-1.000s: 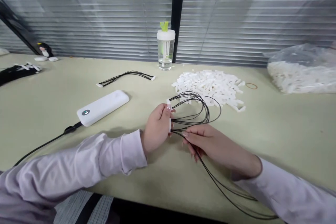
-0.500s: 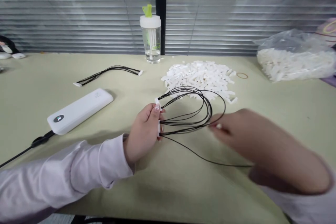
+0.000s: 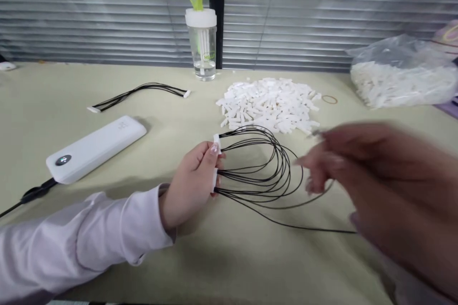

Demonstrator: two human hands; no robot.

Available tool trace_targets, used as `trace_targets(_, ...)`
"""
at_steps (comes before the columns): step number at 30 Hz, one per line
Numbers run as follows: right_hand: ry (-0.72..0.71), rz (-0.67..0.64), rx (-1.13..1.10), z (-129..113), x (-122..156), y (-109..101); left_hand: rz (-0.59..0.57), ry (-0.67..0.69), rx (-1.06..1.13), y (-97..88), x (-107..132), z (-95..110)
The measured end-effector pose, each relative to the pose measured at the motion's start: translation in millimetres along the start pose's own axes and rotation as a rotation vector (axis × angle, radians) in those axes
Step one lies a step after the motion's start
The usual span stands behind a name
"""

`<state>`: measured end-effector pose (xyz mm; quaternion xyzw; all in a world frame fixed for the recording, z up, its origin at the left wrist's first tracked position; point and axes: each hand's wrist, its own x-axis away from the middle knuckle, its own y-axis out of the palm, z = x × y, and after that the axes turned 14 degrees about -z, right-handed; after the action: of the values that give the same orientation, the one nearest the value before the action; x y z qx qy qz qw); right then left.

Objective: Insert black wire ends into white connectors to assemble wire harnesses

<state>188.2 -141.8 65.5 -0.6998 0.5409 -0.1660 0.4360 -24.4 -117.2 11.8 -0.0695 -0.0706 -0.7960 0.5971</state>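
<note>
My left hand [image 3: 193, 178] is closed around two white plug connectors. The upper connector [image 3: 217, 143] shows above my thumb and the lower connector [image 3: 214, 180] sits at my fingers. Thin black wires [image 3: 274, 167] run out of both and bend round in a loop to the right. At the loop's right side is my right hand [image 3: 343, 167], smeared by motion, its fingers pinched on one black wire [image 3: 315, 198] that leads from the lower connector. A small tip shows at those fingertips. Another loose wire [image 3: 286, 225] trails right and passes under my right wrist.
A pile of white connector pieces [image 3: 268, 105] lies beyond the loop, with a rubber band [image 3: 329, 99] beside it. A clear bag [image 3: 400, 81] of white pieces stands back right. A finished-looking wire harness [image 3: 143, 87], a white power bank [image 3: 96, 150] and a cup [image 3: 202, 43] are also there.
My right hand has lifted and turned, drawing one wire out in a wider curve from the lower connector. My left hand keeps its hold. The view has shifted slightly.
</note>
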Motion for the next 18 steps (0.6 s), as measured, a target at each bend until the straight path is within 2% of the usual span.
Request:
trace_targets(3, -0.041, -0.088, 0.07, -21.2, -14.0, 26.0, -0.031, -0.024, -0.035, 2.1, 5.3, 1.0)
trace_targets(6, -0.066, -0.136, 0.134, -18.9, -16.2, 36.4, -0.101, -0.026, -0.055, 4.1, 11.5, 1.1)
trace_targets(9, -0.116, -0.17, 0.17, -15.2, -15.4, 36.2, -0.142, -0.009, -0.044, 5.1, 15.9, 0.4)
trace_targets(18, -0.185, -0.252, 0.214, -15.7, -11.2, 30.0, -0.129, 0.003, -0.033, 4.3, 17.8, 0.2)
